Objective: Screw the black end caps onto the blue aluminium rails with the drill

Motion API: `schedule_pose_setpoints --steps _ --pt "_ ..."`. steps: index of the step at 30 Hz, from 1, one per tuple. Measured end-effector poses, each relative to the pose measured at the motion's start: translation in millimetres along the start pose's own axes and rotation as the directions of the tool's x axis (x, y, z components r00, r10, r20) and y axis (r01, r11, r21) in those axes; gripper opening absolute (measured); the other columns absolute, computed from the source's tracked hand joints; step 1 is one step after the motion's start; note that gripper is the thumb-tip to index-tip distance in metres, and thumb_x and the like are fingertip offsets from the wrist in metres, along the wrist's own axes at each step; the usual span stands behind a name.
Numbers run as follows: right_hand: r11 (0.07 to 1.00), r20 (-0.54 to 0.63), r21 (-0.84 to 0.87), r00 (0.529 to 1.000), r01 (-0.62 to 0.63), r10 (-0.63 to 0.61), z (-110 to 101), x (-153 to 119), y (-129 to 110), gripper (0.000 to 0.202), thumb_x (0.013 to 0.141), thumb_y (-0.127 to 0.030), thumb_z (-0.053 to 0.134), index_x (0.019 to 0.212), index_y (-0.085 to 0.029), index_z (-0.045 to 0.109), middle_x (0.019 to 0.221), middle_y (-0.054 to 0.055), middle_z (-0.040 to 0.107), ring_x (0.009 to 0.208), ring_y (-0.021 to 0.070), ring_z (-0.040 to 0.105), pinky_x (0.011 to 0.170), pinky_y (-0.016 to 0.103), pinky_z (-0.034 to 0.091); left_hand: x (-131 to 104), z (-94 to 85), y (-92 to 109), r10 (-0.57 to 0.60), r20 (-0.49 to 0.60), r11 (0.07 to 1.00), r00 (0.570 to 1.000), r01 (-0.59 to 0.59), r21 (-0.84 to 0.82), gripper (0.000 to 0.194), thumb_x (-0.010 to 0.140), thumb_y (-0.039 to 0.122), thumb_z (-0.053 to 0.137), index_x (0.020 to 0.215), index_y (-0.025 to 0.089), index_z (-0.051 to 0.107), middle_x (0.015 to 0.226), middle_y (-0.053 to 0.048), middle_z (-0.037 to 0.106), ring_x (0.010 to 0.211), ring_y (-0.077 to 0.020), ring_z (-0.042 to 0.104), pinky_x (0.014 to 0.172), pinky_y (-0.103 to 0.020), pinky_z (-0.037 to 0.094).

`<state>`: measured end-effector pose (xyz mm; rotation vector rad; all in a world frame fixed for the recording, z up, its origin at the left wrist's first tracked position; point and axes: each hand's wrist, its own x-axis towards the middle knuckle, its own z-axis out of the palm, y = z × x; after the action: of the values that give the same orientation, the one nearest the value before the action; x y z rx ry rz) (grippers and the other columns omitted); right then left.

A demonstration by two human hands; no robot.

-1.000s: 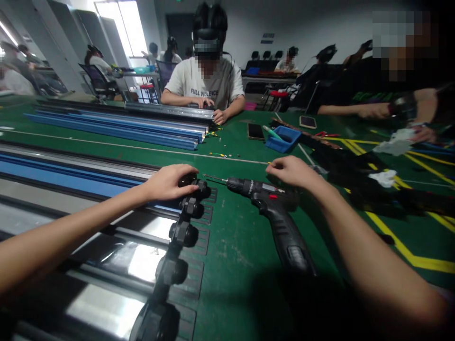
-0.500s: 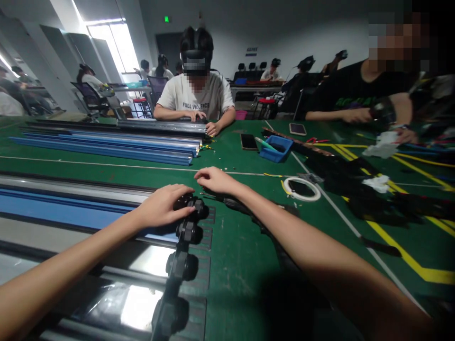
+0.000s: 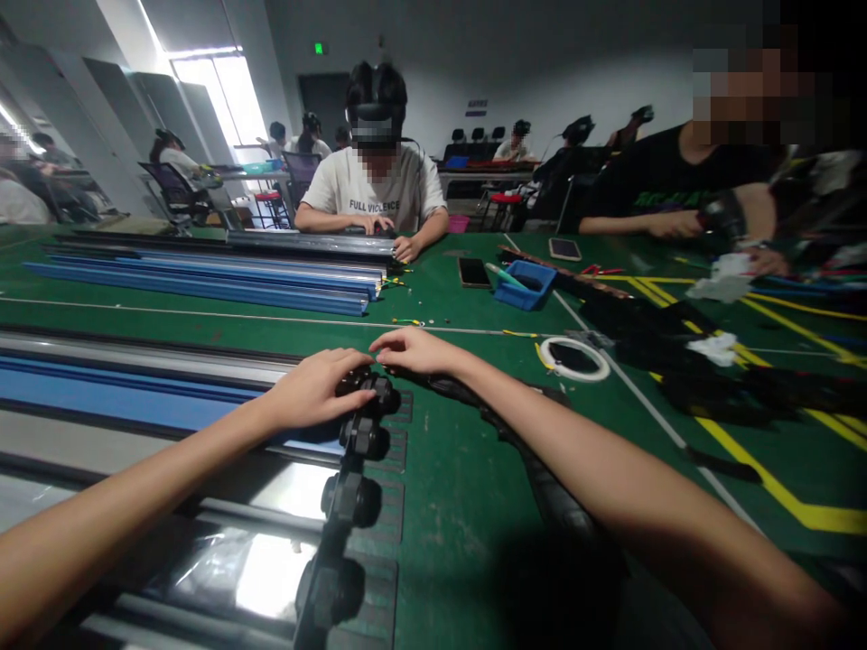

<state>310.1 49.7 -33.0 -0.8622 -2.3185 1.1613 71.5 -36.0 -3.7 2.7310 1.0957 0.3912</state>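
My left hand [image 3: 318, 386] rests at the end of the long panels, its thumb and fingers curved around the farthest black cable gland [image 3: 358, 383]. More black cable glands [image 3: 362, 438] run toward me in a row along the panel ends. My right hand [image 3: 410, 350] is just across from it, fingers curled inward with the tips close to that far gland. What these fingers hold, if anything, is hidden. A blue panel [image 3: 135, 388] and a silver panel [image 3: 271, 492] lie under my left forearm. Below my right wrist lies a dark, sleeve-like strip [image 3: 467, 397].
Blue profiles [image 3: 203, 284] lie across the table, before a person in a white T-shirt [image 3: 379, 185]. Right of them are a phone [image 3: 474, 273], a blue bin [image 3: 525, 287] and a white coil [image 3: 575, 359]. Another person [image 3: 684, 190] works at the right with dark pieces [image 3: 718, 397] in front.
My right hand has come down slightly toward the far gland, and a short yellow wire now shows behind it. My left hand stays at the gland. The view has shifted a little.
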Motion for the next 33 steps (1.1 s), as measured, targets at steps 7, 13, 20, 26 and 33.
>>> schedule_pose_setpoints --steps 7,13,20,26,33 --pt "0.999 0.033 0.038 0.999 0.009 -0.010 1 1 0 0.035 0.091 -0.028 0.062 0.121 -0.012 0.070 0.085 0.003 0.070 0.072 0.0139 0.061 0.068 0.027 0.048 -1 -0.7 1 -0.010 0.004 1.000 1.000 0.010 -0.006 0.049 0.100 0.056 0.050 0.135 0.021 0.056 0.125 -0.012 0.067 0.114 -0.0285 0.063 0.097 -0.042 0.048" --pt "0.999 0.046 0.043 0.999 -0.014 0.012 0 -1 -3 0.034 0.091 -0.028 0.062 0.119 -0.013 0.070 0.087 0.003 0.071 0.074 0.0141 0.063 0.069 0.027 0.048 -1 -0.4 0 0.005 0.005 1.000 1.000 -0.005 -0.010 0.050 0.100 0.055 0.050 0.136 0.022 0.055 0.128 -0.012 0.066 0.117 -0.0289 0.062 0.099 -0.042 0.048" --pt "1.000 0.051 0.000 0.998 -0.021 0.020 -2 -3 -10 0.033 0.088 -0.028 0.063 0.116 -0.013 0.072 0.091 0.004 0.074 0.076 0.0144 0.064 0.071 0.027 0.048 -1 -1.7 -1 0.026 -0.011 0.999 1.000 -0.027 -0.018 0.050 0.100 0.055 0.050 0.137 0.021 0.055 0.126 -0.012 0.067 0.114 -0.0287 0.063 0.095 -0.041 0.048" --pt "0.993 0.025 -0.114 0.999 -0.028 0.031 0 -4 -12 0.033 0.090 -0.029 0.061 0.116 -0.013 0.073 0.089 0.004 0.075 0.076 0.0151 0.065 0.071 0.027 0.049 -1 -1.7 -1 0.046 -0.005 0.999 0.999 -0.046 -0.020 0.050 0.101 0.055 0.048 0.136 0.020 0.055 0.128 -0.013 0.066 0.115 -0.0290 0.063 0.096 -0.040 0.047" --pt "0.912 -0.249 -0.393 0.969 -0.114 0.014 -24 -35 -43 0.031 0.094 -0.036 0.062 0.112 -0.015 0.075 0.107 0.013 0.074 0.094 0.0248 0.064 0.089 0.038 0.046 -2 -1.2 -2 0.023 0.000 1.000 1.000 -0.023 -0.002 0.055 0.101 0.059 0.046 0.137 0.018 0.054 0.126 -0.014 0.066 0.116 -0.0296 0.063 0.098 -0.042 0.047"
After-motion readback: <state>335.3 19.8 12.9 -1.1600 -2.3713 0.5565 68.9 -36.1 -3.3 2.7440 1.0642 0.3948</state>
